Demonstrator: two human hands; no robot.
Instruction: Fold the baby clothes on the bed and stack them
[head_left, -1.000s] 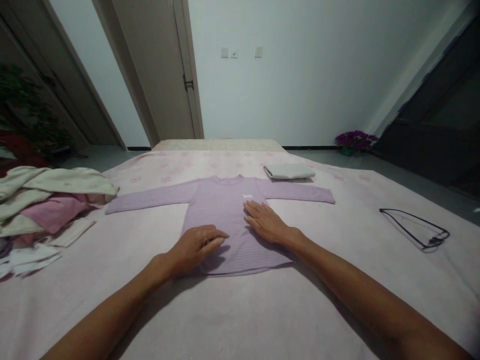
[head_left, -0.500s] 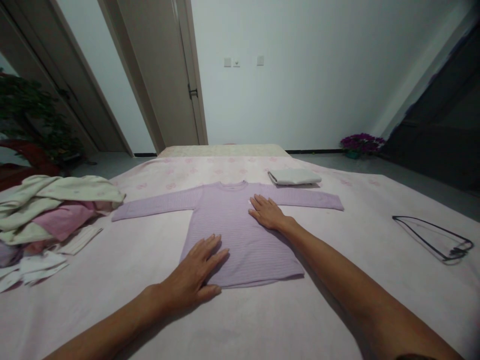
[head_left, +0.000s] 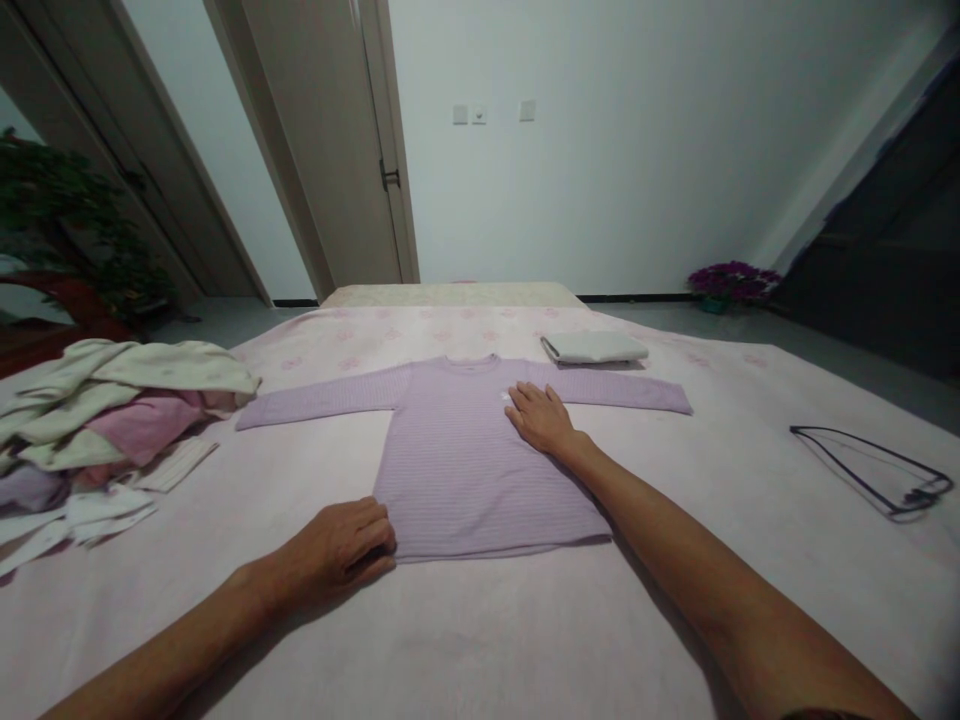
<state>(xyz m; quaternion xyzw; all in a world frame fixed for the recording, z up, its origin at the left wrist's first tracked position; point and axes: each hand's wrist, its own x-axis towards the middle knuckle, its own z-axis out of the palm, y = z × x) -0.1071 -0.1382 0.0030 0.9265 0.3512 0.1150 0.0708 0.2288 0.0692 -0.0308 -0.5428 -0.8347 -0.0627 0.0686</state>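
A lilac long-sleeved shirt [head_left: 457,470] with fine stripes lies spread flat, its neck at the far side and both sleeves stretched out sideways. At its near left hem corner my left hand [head_left: 349,540] is closed, with curled fingers pinching the fabric edge; the fingertips are partly hidden. My right hand [head_left: 541,418] rests flat on the upper right chest of the shirt, fingers stretched out, beside a small white mark. The shirt lies on a pale pink bedspread [head_left: 480,640].
On the left is a heap of clothes [head_left: 135,410] in cream, pink and white. A folded whitish cloth item [head_left: 596,347] lies beyond the right sleeve. To the right rests a black clothes hanger [head_left: 870,470]. Past the bed stand purple flowers [head_left: 735,282] and a door [head_left: 322,150].
My left hand has gone from lying open on the lower left of the shirt to its hem corner, fingers now curled closed. The right hand stays on the chest. The view has shifted slightly.
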